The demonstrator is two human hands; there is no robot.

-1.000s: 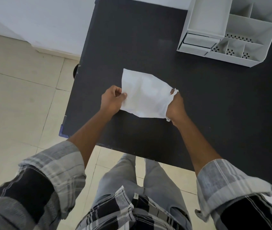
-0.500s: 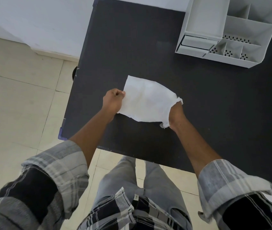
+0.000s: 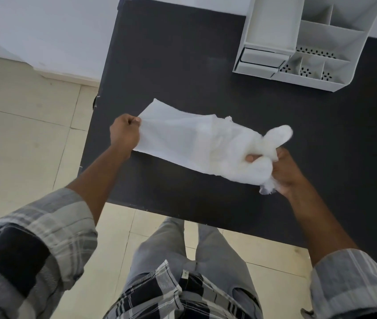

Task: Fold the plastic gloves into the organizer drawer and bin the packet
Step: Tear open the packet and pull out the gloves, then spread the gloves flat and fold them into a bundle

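Packet [image 3: 173,137]: one, flat, white, translucent, held just above the dark counter [image 3: 182,65]. The left hand [image 3: 125,132] has its fingers [image 3: 134,120] pinched together on the packet's closed end.

Plastic gloves [image 3: 247,155]: one white bunch, partly drawn out of the packet's open end, the rest still showing faintly through the film. The number of gloves in the bunch cannot be told; one rounded finger-like lobe stands up from it. The right hand [image 3: 286,171] has its fingers clamped on the bunch.

Organizer [image 3: 297,42]: one, pale grey, at the far right of the counter, well apart from both hands. Drawer [image 3: 262,58]: one, low at its left front, apparently shut. Open compartments on top: several, three small perforated ones in front.

Bin: none in view.

Risks, as judged:
- The thin film may tear if the hands pull too hard against each other.
- Gloves clinging together may come out in a tangle, making folding harder.
- A loose glove may slide off the near counter edge to the tiled floor [image 3: 21,134].
- The drawer needs a free hand to open.
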